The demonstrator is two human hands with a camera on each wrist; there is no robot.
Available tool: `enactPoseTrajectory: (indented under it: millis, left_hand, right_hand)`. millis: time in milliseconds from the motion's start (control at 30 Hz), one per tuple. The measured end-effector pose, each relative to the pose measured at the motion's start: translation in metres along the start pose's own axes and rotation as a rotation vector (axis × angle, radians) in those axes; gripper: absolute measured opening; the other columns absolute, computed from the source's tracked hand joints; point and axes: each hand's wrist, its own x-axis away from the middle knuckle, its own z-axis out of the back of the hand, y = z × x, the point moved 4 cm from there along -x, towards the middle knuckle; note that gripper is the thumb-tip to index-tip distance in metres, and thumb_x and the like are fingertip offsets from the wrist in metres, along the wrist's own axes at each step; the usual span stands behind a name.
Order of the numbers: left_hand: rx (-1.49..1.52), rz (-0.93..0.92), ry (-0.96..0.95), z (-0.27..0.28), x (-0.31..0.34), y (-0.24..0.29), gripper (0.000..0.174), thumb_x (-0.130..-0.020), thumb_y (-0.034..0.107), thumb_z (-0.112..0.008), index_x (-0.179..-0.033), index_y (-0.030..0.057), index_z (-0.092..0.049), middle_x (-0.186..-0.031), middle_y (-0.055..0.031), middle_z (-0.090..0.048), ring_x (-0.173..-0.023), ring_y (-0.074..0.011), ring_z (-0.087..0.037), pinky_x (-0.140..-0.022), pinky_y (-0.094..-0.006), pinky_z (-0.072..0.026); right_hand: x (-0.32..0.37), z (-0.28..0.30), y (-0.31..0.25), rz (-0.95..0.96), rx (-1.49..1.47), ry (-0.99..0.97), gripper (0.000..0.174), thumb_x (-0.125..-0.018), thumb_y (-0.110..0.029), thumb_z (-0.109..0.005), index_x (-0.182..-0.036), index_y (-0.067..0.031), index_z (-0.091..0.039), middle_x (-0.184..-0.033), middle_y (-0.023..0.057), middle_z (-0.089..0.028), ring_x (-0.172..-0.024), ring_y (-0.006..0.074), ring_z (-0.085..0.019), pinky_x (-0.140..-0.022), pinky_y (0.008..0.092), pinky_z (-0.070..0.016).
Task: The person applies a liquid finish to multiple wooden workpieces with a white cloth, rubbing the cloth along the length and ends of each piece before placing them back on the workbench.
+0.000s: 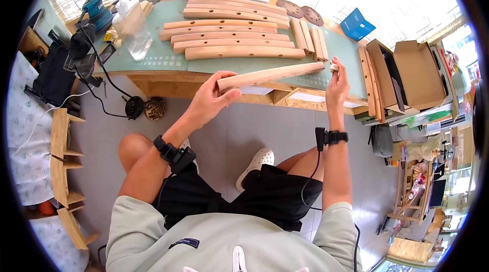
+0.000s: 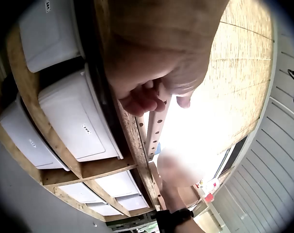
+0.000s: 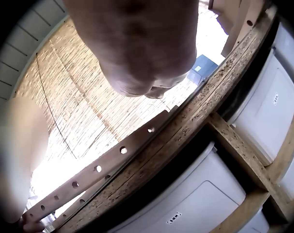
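Observation:
My left hand point(image 1: 206, 99) grips the left end of a pale wooden strip point(image 1: 270, 75), thumb along its near side. The strip is raised in front of the bench edge and slants up to the right. A row of drilled holes shows along the strip point(image 3: 75, 184) in the right wrist view. Just beyond its right end, my right hand point(image 1: 338, 86) is raised, pinching a small whitish piece point(image 1: 333, 67) in the fingertips; its kind I cannot tell. In the right wrist view, the back of that hand point(image 3: 142, 53) hides the piece.
Several drilled wooden strips point(image 1: 244, 53) lie in rows on the green bench mat point(image 1: 170, 64), with short pieces point(image 1: 301, 35) at right. A clear bottle point(image 1: 133, 32) and a sander point(image 1: 97, 9) stand left. An open cardboard box point(image 1: 415, 75) is at right. White drawers point(image 2: 81, 116) sit beneath the bench.

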Motion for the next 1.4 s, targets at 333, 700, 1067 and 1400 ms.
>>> enactPoseTrajectory:
  millis: [333,700,1067,1400]
  left_hand:
    - [-0.083,-0.059,-0.006,0.001,-0.002,-0.01,0.035,-0.101,0.009,-0.067,-0.134,0.0009,-0.058,-0.1,-0.0028,-0.068,-0.087,-0.0098,-0.064,-0.076,-0.0244,-0.0499]
    - [0.027,-0.047,0.027,0.004,0.0,-0.027,0.041,-0.099,0.026,-0.073,-0.13,0.0023,-0.06,-0.095,-0.0024,-0.067,-0.092,-0.0121,-0.065,-0.084,-0.0263,-0.0537]
    - [0.186,0.048,0.038,-0.003,0.0,0.008,0.038,-0.101,0.021,-0.068,-0.132,0.0023,-0.058,-0.082,-0.0023,-0.064,-0.072,-0.01,-0.064,-0.063,-0.026,-0.0519]
    - [0.107,0.072,-0.017,0.0,0.002,0.002,0.037,-0.099,0.009,-0.069,-0.134,-0.0007,-0.059,-0.091,-0.0069,-0.069,-0.077,-0.0135,-0.065,-0.07,-0.0283,-0.0548]
  right_hand:
    - [0.055,-0.075,-0.115,0.174,0.131,-0.179,0.038,-0.085,0.013,-0.057,-0.116,-0.0071,-0.066,-0.131,0.0092,-0.069,-0.128,0.0308,-0.062,-0.104,0.0413,-0.0525]
    - [0.124,-0.085,-0.266,-0.093,-0.942,-0.493,0.028,-0.101,-0.003,-0.052,-0.126,-0.0024,-0.065,-0.134,0.0173,-0.067,-0.127,0.0259,-0.062,-0.11,0.0366,-0.0452]
    - [0.046,0.002,-0.034,-0.802,-1.285,0.051,0.033,-0.113,-0.019,-0.04,-0.142,-0.0071,-0.051,-0.143,0.0123,-0.058,-0.127,0.0226,-0.059,-0.106,0.0404,-0.052]
    - [0.01,-0.031,-0.016,-0.007,0.173,-0.195,0.026,-0.104,-0.003,-0.048,-0.126,-0.0048,-0.063,-0.125,0.0157,-0.071,-0.122,0.0323,-0.065,-0.102,0.0393,-0.051]
